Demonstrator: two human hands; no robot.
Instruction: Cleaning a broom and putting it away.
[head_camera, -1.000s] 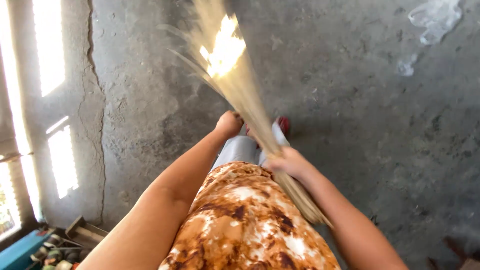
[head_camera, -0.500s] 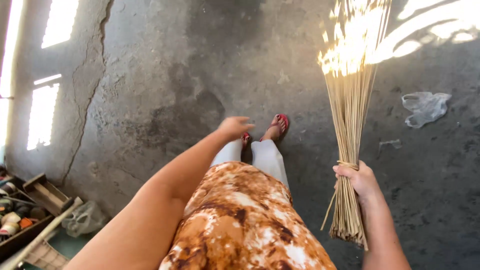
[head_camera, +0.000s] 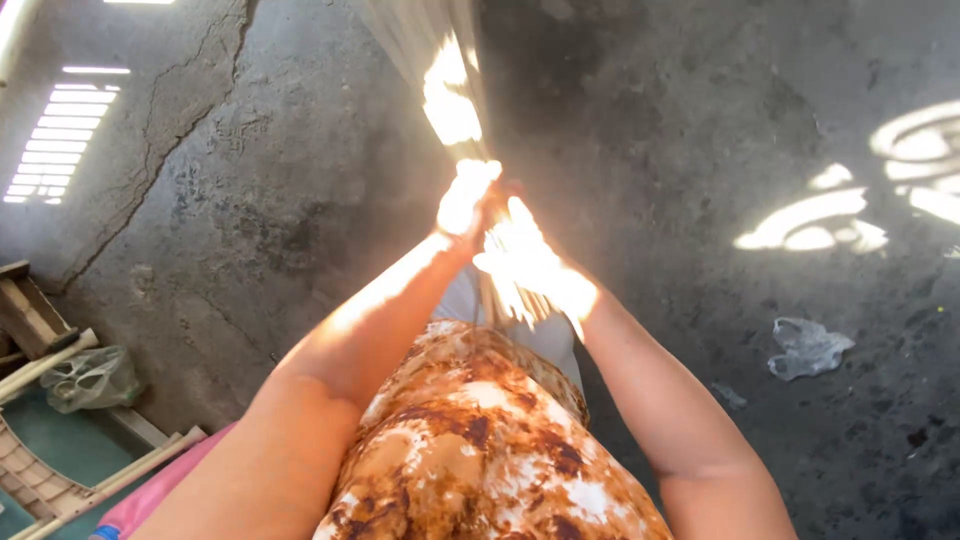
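**Ana:** Head view: where's the stick broom (head_camera: 425, 60)?

**Ben:** Out in front of the person, running from both hands up towards the top edge, blurred and partly washed out by sunlight. The left hand (head_camera: 465, 200) and right hand (head_camera: 535, 265) meet close together at its handle end, over the legs. Glare covers both, so I cannot tell for sure how the fingers sit; they look wrapped around the bundle.

**Ana:** Open room around it?

**Ben:** The concrete floor (head_camera: 650, 120) is broad and bare ahead and to the right, with sun patches (head_camera: 820, 220) on it. A long crack (head_camera: 160, 140) runs down the floor at upper left.

**Ana:** And the edges?

**Ben:** The lower left is crowded: a wooden crate (head_camera: 25, 310) at the frame edge, a pale wooden pole (head_camera: 40, 365) beside it, and a woven tray (head_camera: 35, 480) in the corner.

**Ana:** Any packaging?

**Ben:** A crumpled clear plastic bag (head_camera: 808, 347) lies on the floor to the right, well apart from the hands. Another clear bag (head_camera: 90, 378), bunched up, sits by the crate. No labels are readable.
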